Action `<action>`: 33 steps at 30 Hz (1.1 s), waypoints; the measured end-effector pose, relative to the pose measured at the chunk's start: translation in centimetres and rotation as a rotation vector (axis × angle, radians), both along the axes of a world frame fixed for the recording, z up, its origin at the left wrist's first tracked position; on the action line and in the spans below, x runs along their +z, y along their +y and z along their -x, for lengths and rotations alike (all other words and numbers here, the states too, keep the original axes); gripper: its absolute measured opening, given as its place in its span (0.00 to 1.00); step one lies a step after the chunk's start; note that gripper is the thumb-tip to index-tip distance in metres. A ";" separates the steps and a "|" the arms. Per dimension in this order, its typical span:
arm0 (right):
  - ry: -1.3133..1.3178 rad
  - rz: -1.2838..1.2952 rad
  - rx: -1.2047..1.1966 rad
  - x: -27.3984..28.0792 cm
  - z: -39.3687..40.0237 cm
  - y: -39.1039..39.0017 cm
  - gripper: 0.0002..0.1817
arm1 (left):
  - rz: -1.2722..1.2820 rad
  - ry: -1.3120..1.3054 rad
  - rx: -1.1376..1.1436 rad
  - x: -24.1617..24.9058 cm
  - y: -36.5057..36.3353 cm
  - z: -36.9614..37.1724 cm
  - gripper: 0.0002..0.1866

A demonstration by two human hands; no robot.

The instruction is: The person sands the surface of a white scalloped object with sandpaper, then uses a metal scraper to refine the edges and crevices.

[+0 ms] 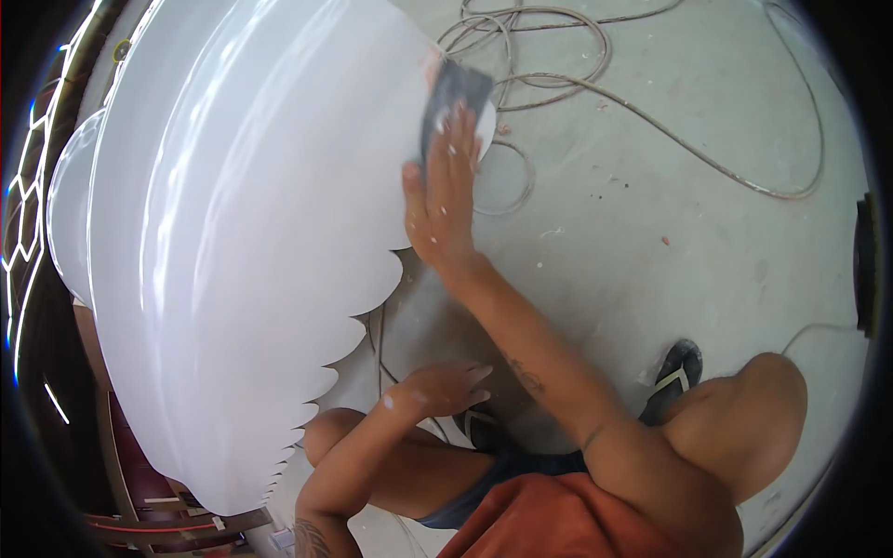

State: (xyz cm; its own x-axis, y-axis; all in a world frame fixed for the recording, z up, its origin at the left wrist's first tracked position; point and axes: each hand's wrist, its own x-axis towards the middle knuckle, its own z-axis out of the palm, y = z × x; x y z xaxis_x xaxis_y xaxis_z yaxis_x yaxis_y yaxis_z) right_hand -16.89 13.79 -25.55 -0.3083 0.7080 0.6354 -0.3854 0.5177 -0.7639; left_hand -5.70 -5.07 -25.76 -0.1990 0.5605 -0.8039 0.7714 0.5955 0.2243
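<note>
A dark grey abrasive sheet (470, 86) lies under the fingers of my right hand (448, 186), which presses it on the scalloped edge of a large glossy white curved panel (279, 205). The fingers are stretched along the sheet, with the thumb out to the left, and white dust marks them. Lower down, my left hand (446, 389) hangs near my left knee, off the panel, its fingers stretched out with nothing seen in them. Pointed notches run along the lower right edge of the panel.
A long hose (688, 144) loops over the pale floor (595, 270) at the upper right. My feet in dark flip-flops (677, 372) are on the floor below. Behind the panel at the left are bright light strips (56, 405). A dark object (865, 265) stands at the right edge.
</note>
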 end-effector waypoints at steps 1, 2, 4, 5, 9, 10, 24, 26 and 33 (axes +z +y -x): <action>0.062 -0.024 -0.017 1.7 0.6 0.5 0.36 | 0.013 -0.042 0.064 0.0 0.3 0.0 0.31; 0.071 -0.078 -0.057 4.2 1.1 1.2 0.36 | 0.010 -0.047 0.074 -0.6 -0.1 -0.2 0.31; 0.080 -0.138 -0.095 8.4 1.6 2.8 0.36 | -0.183 0.143 -0.188 -1.9 -0.7 -0.4 0.30; 0.113 -0.156 -0.089 9.9 2.0 3.5 0.36 | -0.192 0.144 -0.181 -2.1 -0.6 -0.5 0.30; 0.115 -0.176 -0.090 8.6 2.2 2.7 0.38 | -0.044 -0.010 -0.143 -2.5 -0.3 -1.6 0.30; 0.072 -0.195 -0.096 6.6 1.8 1.4 0.38 | 0.018 -0.004 -0.171 -2.6 -0.1 -1.7 0.29; -0.036 -0.268 -0.235 14.3 2.8 5.4 0.35 | -0.197 0.111 -0.180 -1.7 1.0 -1.8 0.30; 0.032 -0.247 -0.048 13.0 2.4 5.1 0.37 | -0.209 0.069 -0.151 -2.3 0.5 -1.5 0.29; -0.061 -0.053 -0.059 -0.3 -0.2 -2.2 0.39 | -0.012 0.074 -0.264 -3.9 0.4 0.1 0.27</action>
State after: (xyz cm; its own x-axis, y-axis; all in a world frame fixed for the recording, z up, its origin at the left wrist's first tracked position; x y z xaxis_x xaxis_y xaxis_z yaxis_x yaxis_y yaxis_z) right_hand -16.65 11.55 -25.89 -0.3061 0.6919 0.6539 -0.3068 0.5786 -0.7557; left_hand -5.82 -4.63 -29.64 -0.1028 0.6101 -0.7857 0.9141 0.3694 0.1673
